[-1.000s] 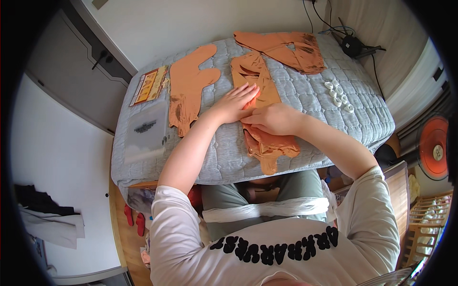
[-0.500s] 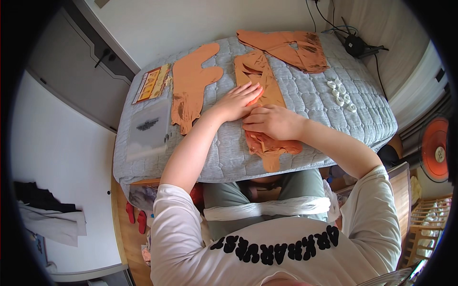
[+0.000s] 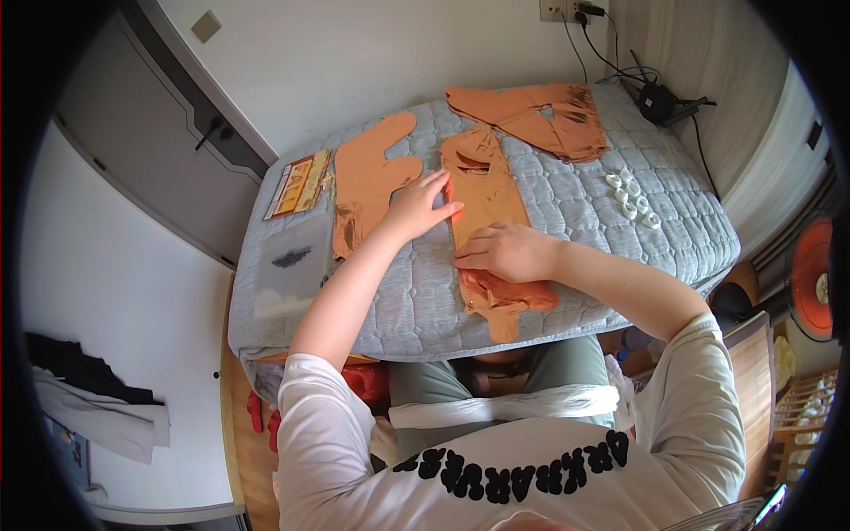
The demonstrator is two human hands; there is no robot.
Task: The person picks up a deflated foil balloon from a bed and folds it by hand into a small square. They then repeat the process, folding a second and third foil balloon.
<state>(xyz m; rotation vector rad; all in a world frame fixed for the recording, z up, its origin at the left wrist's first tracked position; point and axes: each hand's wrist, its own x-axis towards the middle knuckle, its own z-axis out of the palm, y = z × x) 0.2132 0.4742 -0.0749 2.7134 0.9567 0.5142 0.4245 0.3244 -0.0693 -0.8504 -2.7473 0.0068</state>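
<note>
An uninflated orange foil balloon point(image 3: 491, 195) lies flat in front of me, creased, with a slit-like opening near its far end and a tab at its near end. Along its left edge rests my left hand point(image 3: 416, 208), fingers stretched forward and thumb apart, holding nothing. My right hand point(image 3: 506, 252) lies across the balloon's lower part, its fingers bent and pressed together on the foil towards the left edge; the fingertips are partly hidden. A second flat foil balloon point(image 3: 367, 164), with rounded lobes, lies to the left. A third foil balloon point(image 3: 571, 137) is at the far right.
The grey quilted mattress point(image 3: 398, 301) carries everything. Left on it are a printed card packet point(image 3: 298, 186) and a clear plastic bag point(image 3: 288, 270); right, several small white ribbon rolls point(image 3: 630, 199). A black cabled device point(image 3: 657, 104) stands at the far right corner, an orange fan point(image 3: 810, 279) beyond.
My left hand has moved left off the balloon's middle to its left edge, its thumb now spread. My right hand stays on the lower part. The view has tilted slightly upward.
</note>
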